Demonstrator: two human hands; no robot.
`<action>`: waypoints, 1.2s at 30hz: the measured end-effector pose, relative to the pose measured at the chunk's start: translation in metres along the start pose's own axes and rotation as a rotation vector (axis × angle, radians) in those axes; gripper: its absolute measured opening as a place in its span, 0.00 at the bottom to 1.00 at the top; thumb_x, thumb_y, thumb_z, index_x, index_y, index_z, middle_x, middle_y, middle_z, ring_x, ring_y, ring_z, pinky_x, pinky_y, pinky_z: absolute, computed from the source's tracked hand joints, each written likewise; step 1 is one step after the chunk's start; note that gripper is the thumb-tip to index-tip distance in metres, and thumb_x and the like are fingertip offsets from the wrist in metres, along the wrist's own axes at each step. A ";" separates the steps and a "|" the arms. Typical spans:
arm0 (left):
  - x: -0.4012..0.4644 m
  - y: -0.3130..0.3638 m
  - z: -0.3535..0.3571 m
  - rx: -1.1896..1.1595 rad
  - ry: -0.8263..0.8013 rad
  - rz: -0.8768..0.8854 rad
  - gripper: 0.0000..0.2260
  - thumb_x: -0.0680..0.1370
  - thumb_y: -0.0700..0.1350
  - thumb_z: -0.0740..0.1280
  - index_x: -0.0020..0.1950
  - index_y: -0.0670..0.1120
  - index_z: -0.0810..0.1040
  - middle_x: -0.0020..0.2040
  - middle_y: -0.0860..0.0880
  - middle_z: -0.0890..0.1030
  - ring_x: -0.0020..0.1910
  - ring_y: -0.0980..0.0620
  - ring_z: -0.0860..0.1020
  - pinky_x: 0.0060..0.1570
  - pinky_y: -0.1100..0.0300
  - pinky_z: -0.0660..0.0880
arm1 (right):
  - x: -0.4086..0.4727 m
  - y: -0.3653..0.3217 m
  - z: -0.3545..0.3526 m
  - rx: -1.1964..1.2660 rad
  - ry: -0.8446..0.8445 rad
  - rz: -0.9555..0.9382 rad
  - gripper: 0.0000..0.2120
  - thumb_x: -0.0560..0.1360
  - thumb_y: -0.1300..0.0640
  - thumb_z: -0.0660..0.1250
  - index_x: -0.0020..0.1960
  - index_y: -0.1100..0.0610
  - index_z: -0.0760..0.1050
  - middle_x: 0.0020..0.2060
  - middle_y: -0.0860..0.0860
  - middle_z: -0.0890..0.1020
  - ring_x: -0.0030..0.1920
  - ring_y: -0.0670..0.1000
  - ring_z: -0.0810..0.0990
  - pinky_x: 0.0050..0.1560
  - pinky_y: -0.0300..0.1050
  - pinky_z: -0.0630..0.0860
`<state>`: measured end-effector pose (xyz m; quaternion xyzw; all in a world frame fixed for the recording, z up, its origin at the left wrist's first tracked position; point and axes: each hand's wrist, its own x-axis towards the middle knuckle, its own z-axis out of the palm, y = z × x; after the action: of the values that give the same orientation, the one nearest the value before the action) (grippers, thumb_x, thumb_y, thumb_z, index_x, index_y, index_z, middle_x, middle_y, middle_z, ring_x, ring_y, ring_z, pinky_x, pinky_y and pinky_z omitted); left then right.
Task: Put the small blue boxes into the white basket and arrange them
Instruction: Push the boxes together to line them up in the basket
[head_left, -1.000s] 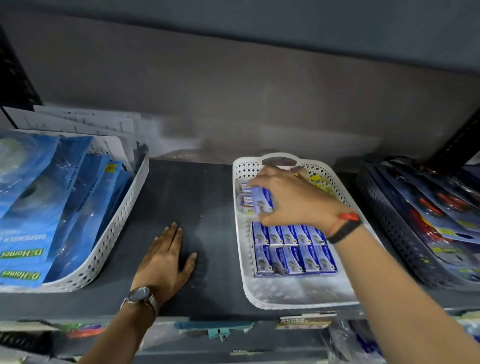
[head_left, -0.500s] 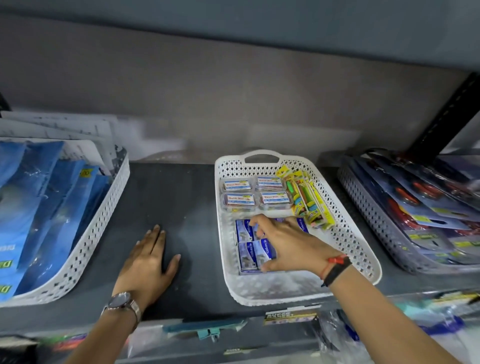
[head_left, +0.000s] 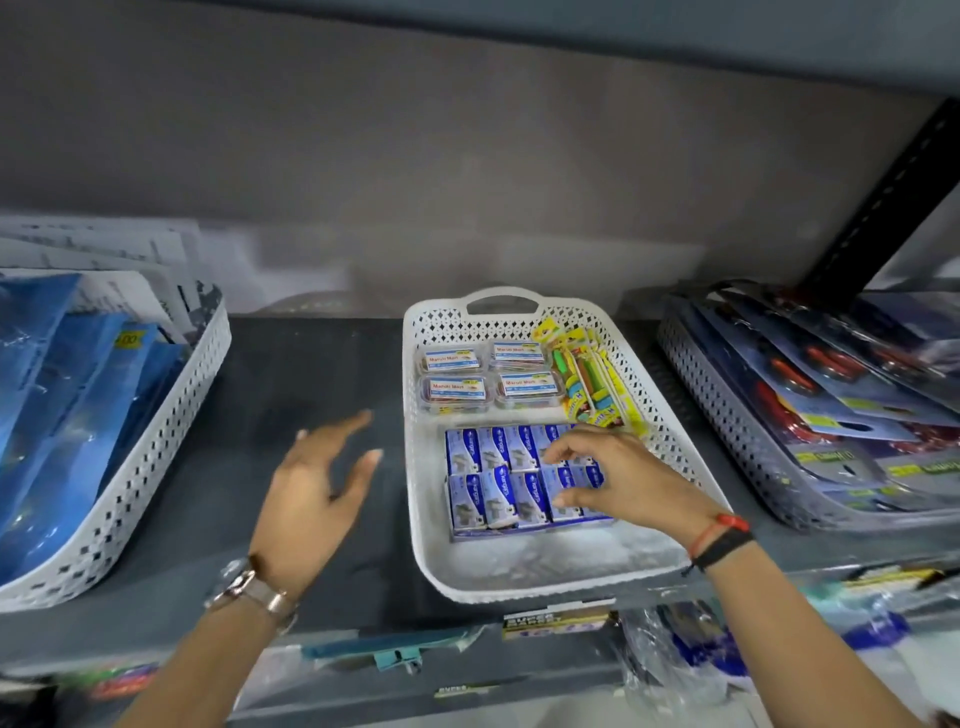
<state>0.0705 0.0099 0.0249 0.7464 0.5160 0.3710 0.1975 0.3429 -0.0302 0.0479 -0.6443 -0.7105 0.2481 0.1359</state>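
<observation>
The white basket (head_left: 426, 519) sits on a dark shelf at the middle. Inside it, several small blue boxes (head_left: 493, 478) lie in two tight rows near the front. My right hand (head_left: 618, 478) rests over the right end of those rows, its fingertips touching the boxes and hiding the rightmost ones. My left hand (head_left: 317, 493) hovers open above the shelf just left of the basket, fingers spread, holding nothing.
Clear tubs with labels (head_left: 488, 376) and yellow packets (head_left: 592, 384) fill the basket's back. A white basket of blue packets (head_left: 156, 447) stands left, a grey basket of carded goods (head_left: 737, 441) right. A black upright (head_left: 883, 202) rises at the back right.
My left hand has lifted off the shelf and moved right toward the basket. My right hand came down from the back of the basket onto the box rows and slid to their right end.
</observation>
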 end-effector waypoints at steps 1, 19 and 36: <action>0.005 0.014 0.005 0.005 -0.061 0.074 0.13 0.72 0.42 0.69 0.56 0.44 0.77 0.56 0.45 0.81 0.52 0.43 0.79 0.68 0.44 0.63 | 0.000 0.000 0.004 0.017 0.007 -0.010 0.17 0.66 0.54 0.73 0.54 0.53 0.76 0.52 0.46 0.77 0.54 0.45 0.74 0.64 0.48 0.69; 0.021 0.048 0.060 0.587 -0.565 0.271 0.24 0.69 0.62 0.65 0.63 0.58 0.69 0.67 0.59 0.72 0.74 0.54 0.51 0.48 0.43 0.15 | 0.005 0.010 0.029 -0.081 0.041 0.007 0.22 0.67 0.45 0.69 0.60 0.48 0.74 0.72 0.47 0.62 0.72 0.46 0.56 0.71 0.54 0.35; 0.024 0.049 0.058 0.615 -0.628 0.348 0.20 0.70 0.61 0.64 0.60 0.56 0.72 0.71 0.56 0.65 0.74 0.54 0.48 0.47 0.49 0.11 | 0.007 0.014 0.015 -0.060 0.073 -0.001 0.33 0.63 0.44 0.72 0.66 0.45 0.65 0.72 0.46 0.62 0.72 0.46 0.58 0.70 0.54 0.35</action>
<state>0.1498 0.0178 0.0284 0.9216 0.3847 -0.0151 0.0485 0.3464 -0.0254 0.0269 -0.6563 -0.7125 0.2032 0.1424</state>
